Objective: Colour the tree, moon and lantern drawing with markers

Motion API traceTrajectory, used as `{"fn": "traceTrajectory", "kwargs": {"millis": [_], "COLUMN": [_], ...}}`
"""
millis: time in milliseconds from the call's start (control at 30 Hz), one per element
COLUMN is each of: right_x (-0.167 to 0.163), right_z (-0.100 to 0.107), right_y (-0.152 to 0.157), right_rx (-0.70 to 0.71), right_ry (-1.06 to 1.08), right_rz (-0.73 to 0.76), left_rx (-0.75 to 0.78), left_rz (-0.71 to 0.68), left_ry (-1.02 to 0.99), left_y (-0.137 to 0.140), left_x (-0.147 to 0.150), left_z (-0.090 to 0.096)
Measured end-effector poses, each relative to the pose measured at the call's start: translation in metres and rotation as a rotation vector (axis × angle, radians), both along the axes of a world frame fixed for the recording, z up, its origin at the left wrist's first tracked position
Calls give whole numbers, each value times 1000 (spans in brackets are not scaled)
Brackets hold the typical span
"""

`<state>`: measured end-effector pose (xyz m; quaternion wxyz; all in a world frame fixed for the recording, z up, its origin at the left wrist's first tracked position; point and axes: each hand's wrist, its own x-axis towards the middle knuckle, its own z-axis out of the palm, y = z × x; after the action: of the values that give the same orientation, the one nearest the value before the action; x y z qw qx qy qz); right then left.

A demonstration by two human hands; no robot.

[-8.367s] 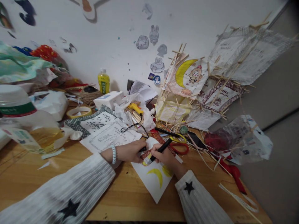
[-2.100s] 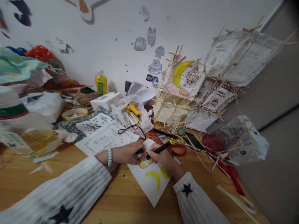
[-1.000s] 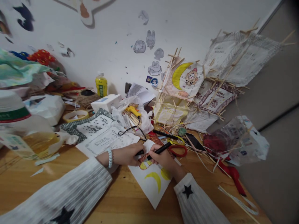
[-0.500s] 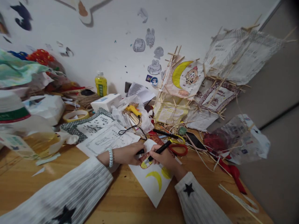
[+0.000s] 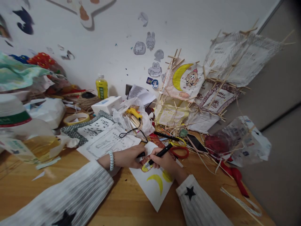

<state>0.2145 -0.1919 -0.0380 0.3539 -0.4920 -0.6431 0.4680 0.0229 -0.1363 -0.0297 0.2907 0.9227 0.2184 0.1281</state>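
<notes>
My right hand (image 5: 162,160) grips a black marker (image 5: 164,150) with a yellow band, its tip down on a yellow patch of the white paper sheet (image 5: 155,198). A yellow crescent moon (image 5: 156,182) and a rounder yellow shape, partly under my right hand, are coloured on that sheet. My left hand (image 5: 130,156) rests at the sheet's left edge, fingers closed around a short black marker cap (image 5: 141,154) that pokes out. A line-drawn sheet (image 5: 107,141) lies just beyond my left hand.
Red-handled scissors (image 5: 180,152) and a phone (image 5: 197,143) lie to the right. Stick-framed paper lanterns (image 5: 188,80) stand behind. A plastic bag holds sticks and a yellow glue gun (image 5: 134,113). A large bottle (image 5: 28,138), a tape roll (image 5: 76,118) and a twine ball (image 5: 88,99) sit left.
The marker tip has shifted very slightly over the yellow patch. The view has tilted a little; both hands keep their hold, and everything else stays in place.
</notes>
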Motion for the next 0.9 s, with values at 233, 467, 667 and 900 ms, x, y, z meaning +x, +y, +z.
{"fn": "traceTrajectory", "kwargs": {"millis": [233,467,667,900], "right_x": [-1,18,38,-9], "right_z": [-4,17,22,3], "right_y": [2,6,14,11], "right_rx": [20,258,430,254], "right_ry": [17,273,363,479], "right_rz": [-17,-362,-785,-450], "left_rx": [13,67,112,-109], "left_rz": [29,364,682,879], "left_ry": [-44,-241,-786,-883], "left_y": [1,3,6,-4], "left_x": [2,11,0,7], "left_z": [-5,-2,16,5]}}
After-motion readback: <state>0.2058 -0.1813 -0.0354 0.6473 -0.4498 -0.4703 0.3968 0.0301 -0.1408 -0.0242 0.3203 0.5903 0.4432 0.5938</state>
